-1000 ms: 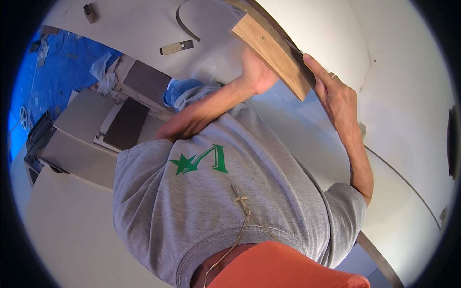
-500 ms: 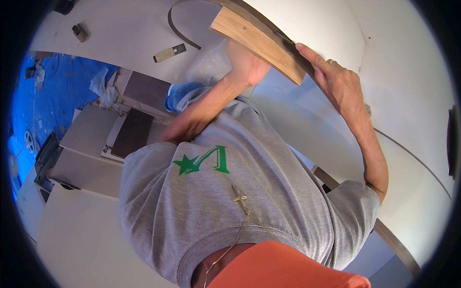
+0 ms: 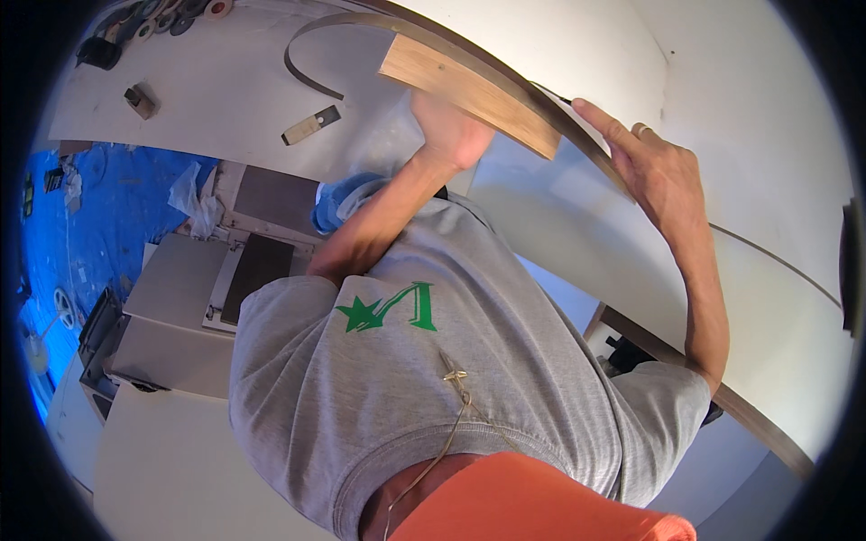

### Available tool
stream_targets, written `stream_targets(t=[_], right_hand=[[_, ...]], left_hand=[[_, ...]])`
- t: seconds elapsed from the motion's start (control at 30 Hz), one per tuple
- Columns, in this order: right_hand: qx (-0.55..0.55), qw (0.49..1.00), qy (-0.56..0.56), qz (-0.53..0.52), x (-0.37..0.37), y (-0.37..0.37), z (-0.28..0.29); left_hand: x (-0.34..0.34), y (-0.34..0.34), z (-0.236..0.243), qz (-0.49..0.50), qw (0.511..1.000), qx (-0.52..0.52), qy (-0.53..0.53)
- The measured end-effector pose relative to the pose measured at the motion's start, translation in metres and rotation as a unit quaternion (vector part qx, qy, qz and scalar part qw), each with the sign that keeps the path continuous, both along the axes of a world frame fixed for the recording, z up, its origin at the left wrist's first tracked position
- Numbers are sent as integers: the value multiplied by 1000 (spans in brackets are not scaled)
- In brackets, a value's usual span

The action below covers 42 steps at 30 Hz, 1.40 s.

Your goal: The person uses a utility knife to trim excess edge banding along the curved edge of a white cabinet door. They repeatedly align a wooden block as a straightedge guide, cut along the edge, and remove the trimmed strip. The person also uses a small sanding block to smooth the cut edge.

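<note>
A light wooden block lies against the edge of a white panel. My left hand, slightly blurred, grips the block from its near side, its fingertips hidden. A brown edging strip runs along that panel edge, and its loose end curls round at the left. On the far side of the strip, my right hand is closed on a thin dark pointed tool, with the index finger stretched along it. Most of the tool's handle is hidden in the palm, so its exact kind is unclear.
A beige-and-black flat tool and a small dark block rest on the white surface at left. Several tape rolls sit at the far left. Blue sheeting covers the floor, near grey cabinet boxes.
My right hand has shifted a little right and down relative to the wooden block, the tool with it. The view has moved slightly, bringing the tape rolls in. Left hand stays at the block.
</note>
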State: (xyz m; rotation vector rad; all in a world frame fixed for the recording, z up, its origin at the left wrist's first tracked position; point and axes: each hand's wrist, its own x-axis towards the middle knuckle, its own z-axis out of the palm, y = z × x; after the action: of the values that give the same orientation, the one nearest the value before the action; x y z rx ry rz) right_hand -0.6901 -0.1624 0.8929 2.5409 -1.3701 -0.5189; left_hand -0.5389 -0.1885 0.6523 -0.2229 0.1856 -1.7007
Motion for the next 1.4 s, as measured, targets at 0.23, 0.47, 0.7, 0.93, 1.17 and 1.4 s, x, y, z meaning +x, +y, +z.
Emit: stream_targets(t=[0.23,0.47,0.7,0.93,1.17,1.4], right_hand=[[18,997,-80,0,18,-9,-22],[11,999,-49,-19,30,-20,-36],[6,998,-55,-2,26,-15,-38],[21,998,-28,-50,2,-4,-31],[46,992,-73,-90,9,6,-10],[26,992,-114,-55,36,-5,-17]], left_hand=[[1,0,-6,7,1000,-9,-4],[0,1,1,22,999,-30,23],[0,3,-1,20,999,-23,29],[-3,0,-4,90,966,4,-241],[-1,2,1,23,1000,6,-5],[1,-3,-10,20,997,-51,57]])
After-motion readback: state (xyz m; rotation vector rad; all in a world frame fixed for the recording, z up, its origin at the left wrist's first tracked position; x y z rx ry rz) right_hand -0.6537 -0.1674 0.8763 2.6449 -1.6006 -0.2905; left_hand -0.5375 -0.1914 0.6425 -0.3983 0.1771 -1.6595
